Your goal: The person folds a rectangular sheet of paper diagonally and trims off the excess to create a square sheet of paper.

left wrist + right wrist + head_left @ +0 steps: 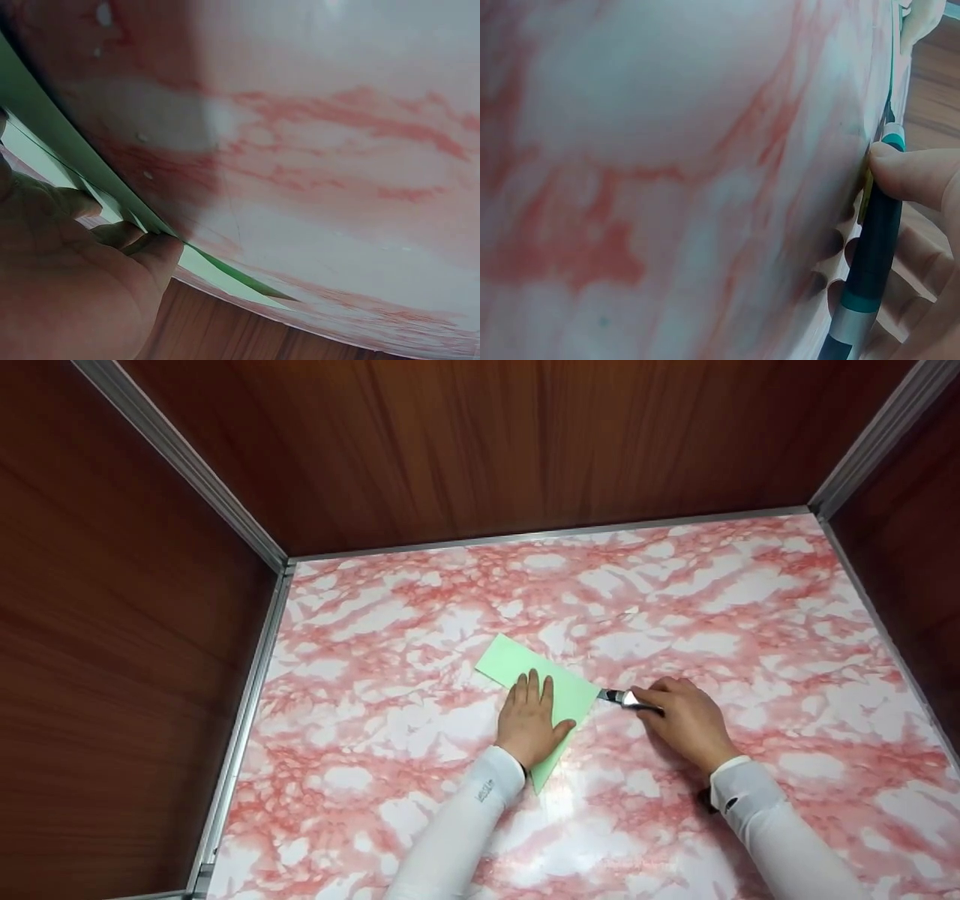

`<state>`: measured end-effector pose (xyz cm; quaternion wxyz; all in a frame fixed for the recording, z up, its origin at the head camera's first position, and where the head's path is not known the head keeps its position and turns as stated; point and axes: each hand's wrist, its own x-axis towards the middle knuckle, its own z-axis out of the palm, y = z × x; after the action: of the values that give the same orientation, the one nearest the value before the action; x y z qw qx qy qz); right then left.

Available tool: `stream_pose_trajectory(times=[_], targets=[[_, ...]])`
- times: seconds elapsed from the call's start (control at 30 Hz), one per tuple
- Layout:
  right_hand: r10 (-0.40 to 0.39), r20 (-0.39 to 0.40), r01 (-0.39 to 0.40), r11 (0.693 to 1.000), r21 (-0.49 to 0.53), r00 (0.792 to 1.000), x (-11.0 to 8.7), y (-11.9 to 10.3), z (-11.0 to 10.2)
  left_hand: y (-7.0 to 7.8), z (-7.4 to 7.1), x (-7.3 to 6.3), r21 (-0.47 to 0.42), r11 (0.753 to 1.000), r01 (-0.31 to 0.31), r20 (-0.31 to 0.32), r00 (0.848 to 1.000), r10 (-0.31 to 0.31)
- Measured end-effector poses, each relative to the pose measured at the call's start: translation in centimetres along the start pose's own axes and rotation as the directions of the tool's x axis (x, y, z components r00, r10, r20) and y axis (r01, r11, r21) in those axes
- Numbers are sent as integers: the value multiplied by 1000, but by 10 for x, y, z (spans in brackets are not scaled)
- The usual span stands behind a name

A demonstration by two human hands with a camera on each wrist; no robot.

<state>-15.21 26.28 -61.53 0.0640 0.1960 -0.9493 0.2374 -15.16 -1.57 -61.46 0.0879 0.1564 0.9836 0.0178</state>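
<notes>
A light green folded sheet of paper [574, 690] lies on the table, bent into an angled shape with one arm to the upper left and a point toward the front. Across it rests my left hand [529, 727], fingers straight and thumb spread out. Folded layers of the paper [34, 97] stand slightly apart in the left wrist view. My right hand [690, 720] grips a dark-handled utility knife [619, 699] with silver and teal bands. Its blade tip is right at the paper's right corner. The right wrist view shows the thumb pressing the knife handle [875, 240] near its front.
The red-and-white marbled tabletop [375, 660] spreads out around both hands. Dark wood-grain panels [465, 450] enclose it at the back and on both sides. Metal rails [247, 682] run along the edges.
</notes>
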Motion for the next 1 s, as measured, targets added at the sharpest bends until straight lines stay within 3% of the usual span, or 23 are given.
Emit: stream_pose_trajectory(times=[0.37, 0.7, 1.0], targets=[[22, -13, -22, 1000, -19, 1000, -3, 5, -4, 1, -1, -1, -14, 1000, -5, -26, 1000, 5], [-23, 54, 21, 999, 25, 998, -5, 4, -3, -6, -9, 2, -8, 998, -61, 92, 994, 61], [-77, 50, 75, 996, 42, 996, -5, 2, 0, -13, -8, 4, -42, 994, -105, 69, 992, 108]])
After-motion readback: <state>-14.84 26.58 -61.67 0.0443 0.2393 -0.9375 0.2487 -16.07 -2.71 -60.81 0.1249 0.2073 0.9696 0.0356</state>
